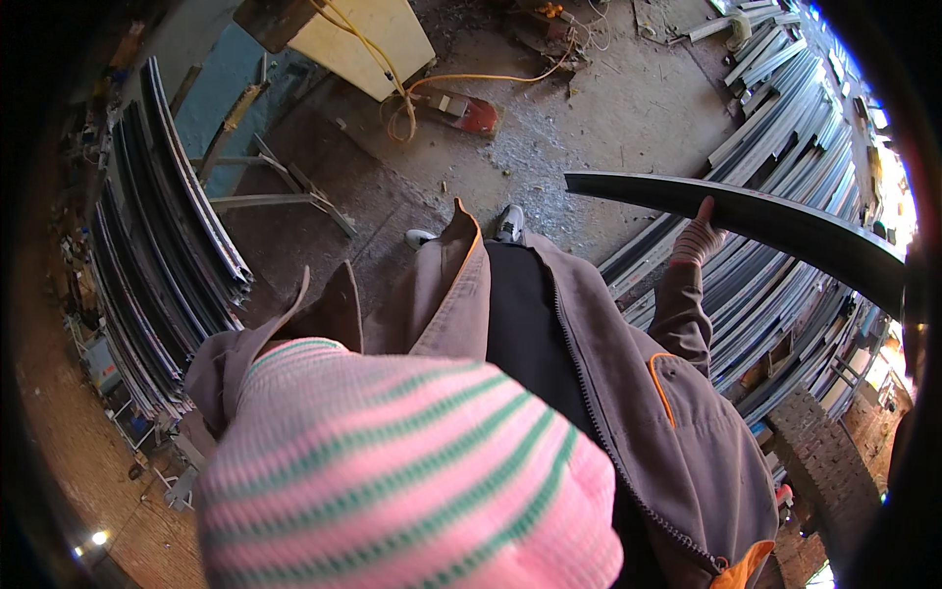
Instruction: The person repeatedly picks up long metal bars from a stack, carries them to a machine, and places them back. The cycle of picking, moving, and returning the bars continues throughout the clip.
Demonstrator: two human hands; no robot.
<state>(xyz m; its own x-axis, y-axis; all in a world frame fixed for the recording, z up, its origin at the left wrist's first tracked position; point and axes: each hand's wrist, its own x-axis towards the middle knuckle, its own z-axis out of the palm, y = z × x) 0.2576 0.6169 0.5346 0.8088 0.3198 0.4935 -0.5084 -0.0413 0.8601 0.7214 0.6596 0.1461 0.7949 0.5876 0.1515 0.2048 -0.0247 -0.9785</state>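
Note:
My right hand (697, 238), in a striped knit glove, grips a long dark metal profile (785, 218) at my right. The thumb shows at the profile's near edge, and the other fingers are hidden behind it. One end of the profile points left over the floor, while the other runs to the right rim of the picture. Very close and large in the lower part is my left hand (412, 481), in a pink knit glove with green stripes. Its back and cuff show; the fingers are out of sight, so whether it holds anything cannot be seen.
Many long metal profiles (775, 157) lie stacked at the right. More dark profiles (157, 236) stand in a bundle at the left, beside a metal frame (260, 199). Ahead are a red tool (478, 117), a cream box (363, 44) and an orange cord (496, 78). Metal shavings (535, 147) litter the floor.

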